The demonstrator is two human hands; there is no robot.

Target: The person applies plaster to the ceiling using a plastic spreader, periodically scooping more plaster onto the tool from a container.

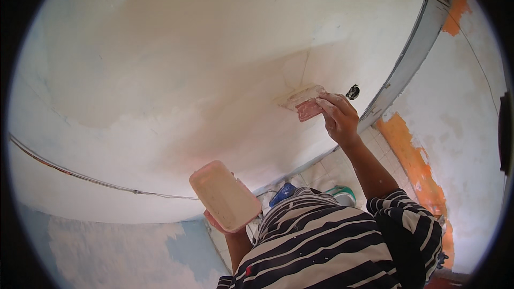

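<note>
Your right hand (338, 115) is raised against the wall (176, 64), its grip closed around a small putty scraper (308, 108) whose reddish blade lies flat on the plaster. The blade sits on a patch of fresh, pinkish-beige filler (297, 96), just left of a small dark hole in the wall (352, 92) and not far from the grey door frame (412, 53) that runs up the right side.

Your left hand (217, 222) is held low and out in front of you, its grip closed from underneath on a pink rectangular tray (225, 195). The tray is tilted, its shallow inside smeared with pale filler, and it stands well apart from the scraper.

Your striped shirt (332, 241) fills the lower edge of the view. Beyond it, on the tiled floor (326, 168), lie a blue object (282, 192) and a round teal-rimmed container (342, 195), both near the foot of the wall. The wall to your right carries orange patches (412, 155) where the paint shows through.
</note>
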